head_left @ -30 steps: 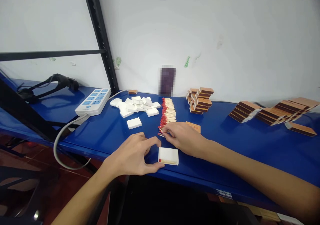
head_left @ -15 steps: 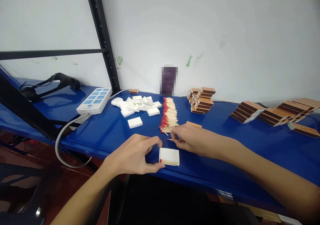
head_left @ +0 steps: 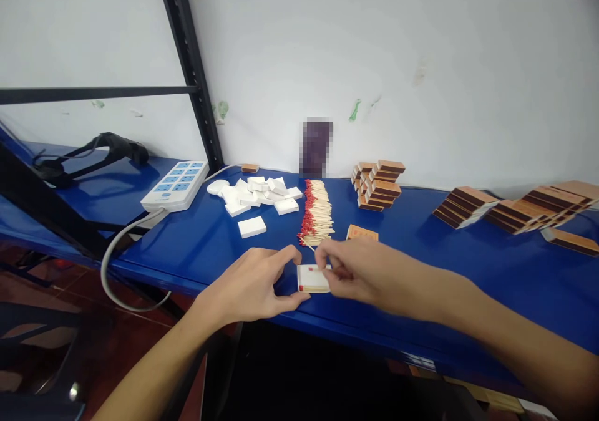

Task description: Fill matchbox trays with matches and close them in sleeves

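Observation:
A small white matchbox tray (head_left: 311,279) lies near the front edge of the blue table (head_left: 449,265), with a few red-tipped matches in it. My left hand (head_left: 253,287) curls around the tray's left end, thumb and forefinger steadying it. My right hand (head_left: 349,271) hovers over the tray's right side, fingers pinched on a match with its red tip over the tray. Just behind lies a long pile of matches (head_left: 316,213). An orange matchbox sleeve (head_left: 362,232) lies flat beyond my right hand.
Several empty white trays (head_left: 260,194) are heaped at the back left, beside a white and blue power strip (head_left: 175,186) with its cable hanging off the edge. Stacks of brown matchboxes (head_left: 378,185) stand behind, more (head_left: 515,208) at right. A black shelf post (head_left: 189,65) rises on the left.
My right hand drew back from the match pile with a match and now holds it over the tray. My left hand stayed on the tray.

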### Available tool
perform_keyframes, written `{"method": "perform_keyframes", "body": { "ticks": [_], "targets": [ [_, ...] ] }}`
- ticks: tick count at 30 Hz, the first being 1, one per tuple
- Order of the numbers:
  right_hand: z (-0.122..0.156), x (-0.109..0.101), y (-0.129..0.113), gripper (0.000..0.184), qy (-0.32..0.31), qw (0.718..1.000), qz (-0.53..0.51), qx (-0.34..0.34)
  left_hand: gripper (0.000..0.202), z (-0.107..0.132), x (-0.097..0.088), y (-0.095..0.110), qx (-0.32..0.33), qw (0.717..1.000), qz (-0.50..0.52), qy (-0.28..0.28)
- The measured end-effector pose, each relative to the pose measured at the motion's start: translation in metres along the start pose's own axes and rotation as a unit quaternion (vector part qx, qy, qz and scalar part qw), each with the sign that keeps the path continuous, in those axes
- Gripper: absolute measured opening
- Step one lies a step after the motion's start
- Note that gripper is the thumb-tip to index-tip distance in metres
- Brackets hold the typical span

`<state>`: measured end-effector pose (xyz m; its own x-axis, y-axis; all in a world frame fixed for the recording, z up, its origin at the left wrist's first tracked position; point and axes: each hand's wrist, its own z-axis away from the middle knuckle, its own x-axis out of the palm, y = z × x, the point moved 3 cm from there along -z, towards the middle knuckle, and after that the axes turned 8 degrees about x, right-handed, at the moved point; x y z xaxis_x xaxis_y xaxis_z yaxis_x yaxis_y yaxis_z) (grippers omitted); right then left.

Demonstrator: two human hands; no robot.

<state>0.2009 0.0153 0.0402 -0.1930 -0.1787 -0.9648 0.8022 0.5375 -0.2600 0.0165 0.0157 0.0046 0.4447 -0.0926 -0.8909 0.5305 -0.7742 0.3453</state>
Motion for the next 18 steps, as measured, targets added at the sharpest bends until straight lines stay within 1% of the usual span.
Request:
{"method": "perform_keyframes", "body": {
  "ticks": [3, 6, 8, 12, 16, 18],
  "targets": [
    [0.000, 0.011, -0.010, 0.004, -0.027, 0.999, 0.033, -0.023, 0.029, 0.000, -0.001, 0.000, -0.003, 1.000, 0.001, 0.007],
    [-0.002, 0.018, -0.009, 0.005, -0.028, 0.998, 0.045, -0.024, 0.028, 0.001, -0.001, 0.000, 0.000, 1.000, 0.000, 0.009],
    [-0.003, 0.019, -0.007, 0.009, -0.019, 0.999, 0.032, -0.028, 0.028, 0.001, -0.001, -0.001, 0.002, 1.000, 0.000, 0.010],
    [-0.004, 0.012, -0.002, 0.015, 0.021, 0.999, -0.018, -0.030, 0.028, 0.001, 0.000, 0.000, 0.002, 1.000, -0.005, 0.008],
    [-0.011, 0.004, 0.010, 0.015, 0.108, 0.993, -0.031, 0.028, 0.029, 0.001, 0.000, 0.000, 0.024, 0.999, -0.020, 0.009],
    [-0.016, 0.005, 0.018, 0.017, 0.118, 0.991, -0.044, 0.051, 0.030, 0.001, 0.000, 0.000, 0.038, 0.999, -0.024, 0.008]
  ]
}}
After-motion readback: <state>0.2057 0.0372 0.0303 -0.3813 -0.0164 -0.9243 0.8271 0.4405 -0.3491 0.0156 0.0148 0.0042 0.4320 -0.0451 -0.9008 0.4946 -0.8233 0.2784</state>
